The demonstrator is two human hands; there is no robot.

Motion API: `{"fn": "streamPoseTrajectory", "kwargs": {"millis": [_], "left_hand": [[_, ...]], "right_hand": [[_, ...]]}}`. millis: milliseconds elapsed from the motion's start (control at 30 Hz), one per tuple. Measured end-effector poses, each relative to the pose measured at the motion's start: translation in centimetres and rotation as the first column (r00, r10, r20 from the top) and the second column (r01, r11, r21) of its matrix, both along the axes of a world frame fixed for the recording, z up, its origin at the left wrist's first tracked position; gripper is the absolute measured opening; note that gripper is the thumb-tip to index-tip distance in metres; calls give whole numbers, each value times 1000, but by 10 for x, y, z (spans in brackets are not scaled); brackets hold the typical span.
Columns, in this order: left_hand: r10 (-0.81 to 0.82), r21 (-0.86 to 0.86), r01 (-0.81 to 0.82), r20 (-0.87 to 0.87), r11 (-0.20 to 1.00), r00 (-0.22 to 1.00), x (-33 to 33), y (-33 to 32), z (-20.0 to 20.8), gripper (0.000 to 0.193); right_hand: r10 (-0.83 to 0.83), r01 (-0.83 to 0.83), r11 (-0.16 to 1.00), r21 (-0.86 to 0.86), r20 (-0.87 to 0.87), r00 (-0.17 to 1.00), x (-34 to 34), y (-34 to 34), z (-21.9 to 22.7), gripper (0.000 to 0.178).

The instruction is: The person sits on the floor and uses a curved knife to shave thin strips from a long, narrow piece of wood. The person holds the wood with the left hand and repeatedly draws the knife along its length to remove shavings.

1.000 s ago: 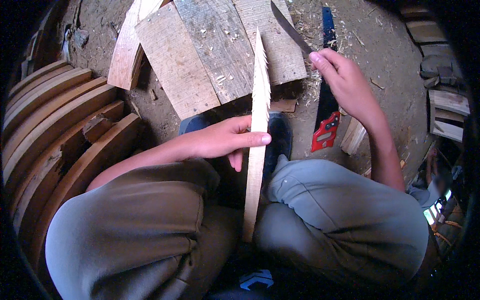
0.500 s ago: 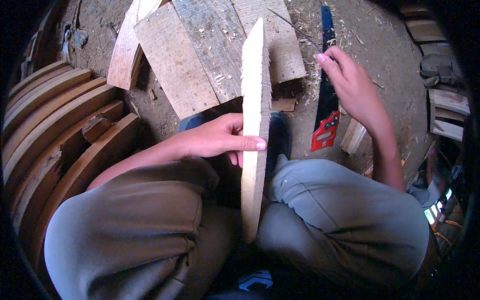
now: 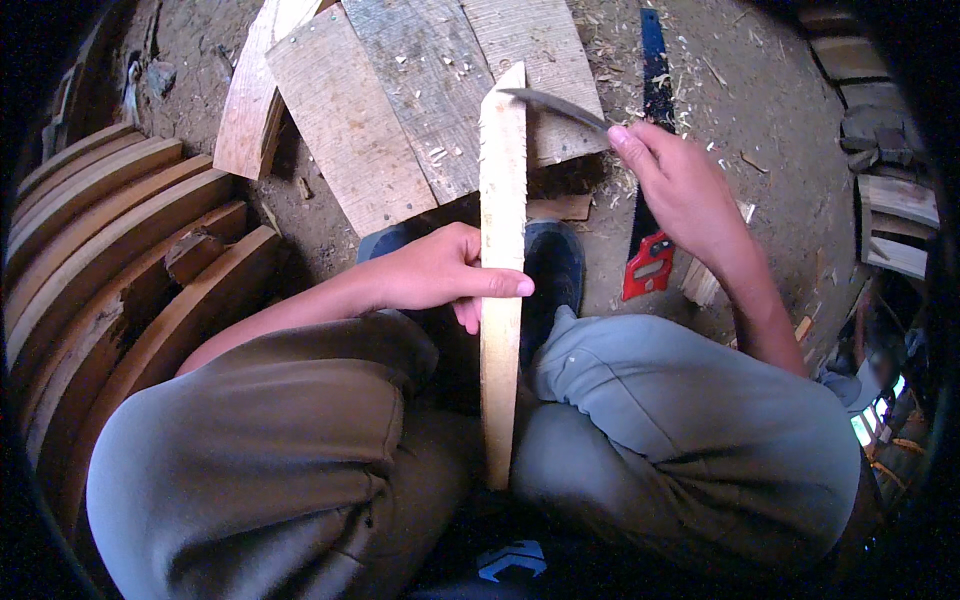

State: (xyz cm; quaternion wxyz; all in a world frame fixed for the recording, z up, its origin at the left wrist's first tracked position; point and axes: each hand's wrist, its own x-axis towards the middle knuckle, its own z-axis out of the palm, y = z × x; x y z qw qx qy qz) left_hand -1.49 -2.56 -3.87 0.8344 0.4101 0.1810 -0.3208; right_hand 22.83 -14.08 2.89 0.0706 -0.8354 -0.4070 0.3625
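Between my knees stands a long pale strip of wood [image 3: 503, 210], its far end cut to a slanted point and its left edge rough with splinters. My left hand [image 3: 450, 272] is closed round its middle, with the thumb across the front face. In my right hand [image 3: 680, 185] is a knife [image 3: 562, 105] with a narrow, slightly curved blade; its handle is hidden in the fist. The blade lies across the strip near the pointed end, and its tip appears to meet the wood.
Nailed boards [image 3: 400, 90] lie ahead, scattered with shavings. A handsaw [image 3: 652, 262] with a red handle rests on the dirt floor to the right. Curved timber pieces [image 3: 130, 270] are stacked at left, and more wood blocks [image 3: 895, 225] sit at far right. My shoes [image 3: 553, 265] are below the strip.
My right hand has moved left and a little nearer, bringing the knife blade across the strip's far end. The strip's top has dipped slightly and turned; my left hand keeps its hold.
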Motion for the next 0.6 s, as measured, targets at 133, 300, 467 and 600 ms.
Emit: {"fn": "streamPoseTrajectory", "kwargs": {"millis": [133, 300, 467, 600], "left_hand": [[5, 5, -4, -21, 1000, 1000, 1, -2, -2, 40], [-1, 9, 2, -36, 1000, 999, 4, -2, 3, 41], [12, -19, -12, -40, 1000, 999, 5, -1, 4, 43], [8, -19, -9, -54, 1000, 999, 6, 0, 3, 44]], "right_hand": [[29, -25, 999, -47, 78, 997, -7, -4, -4, 47], [114, -104, 993, -49, 262, 958, -15, -4, -7, 46], [169, -168, 985, -43, 460, 872, -31, -4, -7, 43], [192, -196, 979, -47, 513, 836, -38, -3, -15, 43]]}}
